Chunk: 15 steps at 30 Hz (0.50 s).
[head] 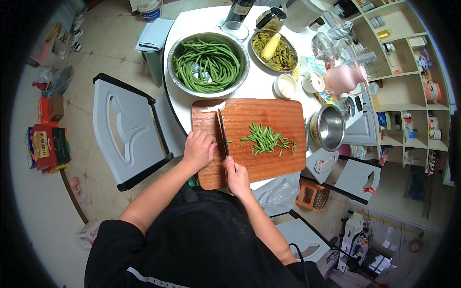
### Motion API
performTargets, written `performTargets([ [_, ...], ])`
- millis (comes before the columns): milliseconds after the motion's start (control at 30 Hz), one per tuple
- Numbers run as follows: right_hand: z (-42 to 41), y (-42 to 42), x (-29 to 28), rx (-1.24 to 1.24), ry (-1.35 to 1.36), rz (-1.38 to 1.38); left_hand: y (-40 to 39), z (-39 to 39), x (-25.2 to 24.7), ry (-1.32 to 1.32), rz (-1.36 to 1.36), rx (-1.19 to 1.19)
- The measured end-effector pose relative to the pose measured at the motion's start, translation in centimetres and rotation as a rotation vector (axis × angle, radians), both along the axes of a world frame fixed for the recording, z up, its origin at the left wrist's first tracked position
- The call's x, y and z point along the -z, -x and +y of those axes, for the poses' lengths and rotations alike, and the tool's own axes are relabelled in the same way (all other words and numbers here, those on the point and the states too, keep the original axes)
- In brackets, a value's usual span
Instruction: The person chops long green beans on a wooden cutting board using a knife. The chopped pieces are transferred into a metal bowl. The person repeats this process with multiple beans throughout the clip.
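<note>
My right hand grips the handle of a kitchen knife, whose blade stands on edge over a wooden cutting board. Left of the blade, my left hand holds green bean pieces at its fingertips, mostly hidden by the fingers. A short bit of green bean shows just right of the blade. Farther right on the board lies a loose heap of cut green beans. Beyond the board, a large metal basin holds long whole green beans. Water drops wet the board's far left corner.
Past the board are a metal plate of cooked food with a corn cob, a small white bowl and a pink jug. A steel bowl stands at the right. Grey chairs flank the white table.
</note>
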State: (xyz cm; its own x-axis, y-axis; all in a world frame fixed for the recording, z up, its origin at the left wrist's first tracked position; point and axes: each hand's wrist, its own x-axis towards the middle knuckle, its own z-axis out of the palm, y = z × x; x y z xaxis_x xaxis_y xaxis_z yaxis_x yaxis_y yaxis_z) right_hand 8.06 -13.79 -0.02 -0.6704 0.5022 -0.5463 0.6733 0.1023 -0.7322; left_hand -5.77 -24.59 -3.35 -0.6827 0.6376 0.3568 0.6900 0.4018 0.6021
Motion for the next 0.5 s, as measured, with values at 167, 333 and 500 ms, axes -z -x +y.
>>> performTargets([
  [167,0.6,2.7,-1.6,-0.042,-0.070,-0.048,-0.3,0.0,0.2,0.044,-0.011,-0.027],
  [333,2.5,1.2,-2.0,0.049,-0.145,-0.102,-0.4,2.1,0.2,-0.035,0.054,-0.005],
  [500,3.5,-1.5,-1.5,0.096,0.061,-0.028,-0.6,0.7,-1.2,-0.004,-0.047,0.012],
])
